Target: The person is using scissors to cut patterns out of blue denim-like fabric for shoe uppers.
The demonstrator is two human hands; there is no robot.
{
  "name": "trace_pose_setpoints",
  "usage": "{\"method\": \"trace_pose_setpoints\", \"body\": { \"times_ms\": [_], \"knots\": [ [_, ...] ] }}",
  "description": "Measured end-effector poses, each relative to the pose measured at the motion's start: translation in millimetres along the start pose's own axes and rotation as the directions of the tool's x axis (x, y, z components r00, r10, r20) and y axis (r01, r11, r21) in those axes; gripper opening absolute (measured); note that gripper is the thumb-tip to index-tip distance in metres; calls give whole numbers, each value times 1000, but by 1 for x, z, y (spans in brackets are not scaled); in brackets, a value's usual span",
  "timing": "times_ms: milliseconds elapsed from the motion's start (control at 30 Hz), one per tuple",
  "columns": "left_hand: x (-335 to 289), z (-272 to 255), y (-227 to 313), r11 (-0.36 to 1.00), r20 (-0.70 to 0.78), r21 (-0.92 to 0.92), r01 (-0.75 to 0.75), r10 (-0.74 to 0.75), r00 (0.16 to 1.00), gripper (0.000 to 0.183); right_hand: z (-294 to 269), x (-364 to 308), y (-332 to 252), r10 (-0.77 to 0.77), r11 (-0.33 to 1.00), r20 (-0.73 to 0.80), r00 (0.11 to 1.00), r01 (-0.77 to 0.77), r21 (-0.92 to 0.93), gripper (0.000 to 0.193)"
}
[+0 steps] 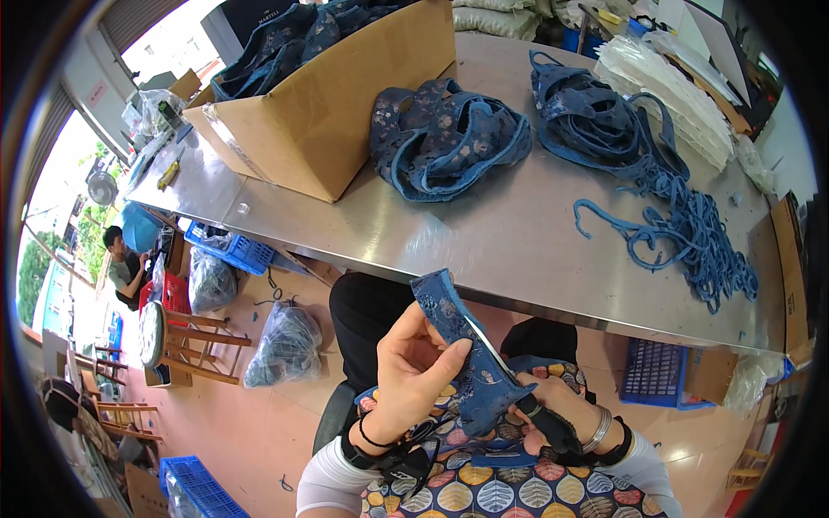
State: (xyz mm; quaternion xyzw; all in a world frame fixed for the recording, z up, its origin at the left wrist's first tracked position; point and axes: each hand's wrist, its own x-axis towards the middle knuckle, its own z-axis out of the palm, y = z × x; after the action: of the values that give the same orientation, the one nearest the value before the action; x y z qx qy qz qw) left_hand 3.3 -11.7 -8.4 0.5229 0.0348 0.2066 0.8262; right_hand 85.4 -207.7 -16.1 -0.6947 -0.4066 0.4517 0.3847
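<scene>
Pinched between the thumb and fingers of my left hand (413, 373) is a blue floral fabric piece (473, 388), held up over my lap. My right hand (566, 404) grips a pair of scissors with black handles (553, 428). Their silver blades lie along the right edge of the fabric, pointing up and away from me. How far the blades are apart I cannot tell. A thin dark blue strip (505, 459) rests on my leaf-patterned apron (518, 492).
Across the metal table (345, 233) stand a cardboard box (337, 95) of fabric, a floral fabric bundle (449, 142), a blue fabric bundle (587, 121) and a heap of cut strips (699, 233). A yellow cutter (170, 175) lies left. Stools, bagged fabric (285, 345) and baskets occupy the floor; another person (128, 268) sits far left.
</scene>
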Motion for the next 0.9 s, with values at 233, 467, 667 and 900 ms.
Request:
{"method": "trace_pose_setpoints", "body": {
  "times_ms": [233,467,667,900],
  "knots": [
    [4,8,7,998,0,-49,-28,28,1000,47,1,0,7,-38,998,-6,999,38,42,70],
    [3,6,8,1000,55,-30,0,1,998,53,1,0,6,-65,994,-22,998,67,83,68],
    [4,9,13,997,87,-48,56,-52,995,62,4,0,13,-6,995,28,1000,3,100,71],
    [0,13,15,998,5,63,-10,10,1000,63,14,-4,35,-161,868,208,965,38,495,65]
  ]
}}
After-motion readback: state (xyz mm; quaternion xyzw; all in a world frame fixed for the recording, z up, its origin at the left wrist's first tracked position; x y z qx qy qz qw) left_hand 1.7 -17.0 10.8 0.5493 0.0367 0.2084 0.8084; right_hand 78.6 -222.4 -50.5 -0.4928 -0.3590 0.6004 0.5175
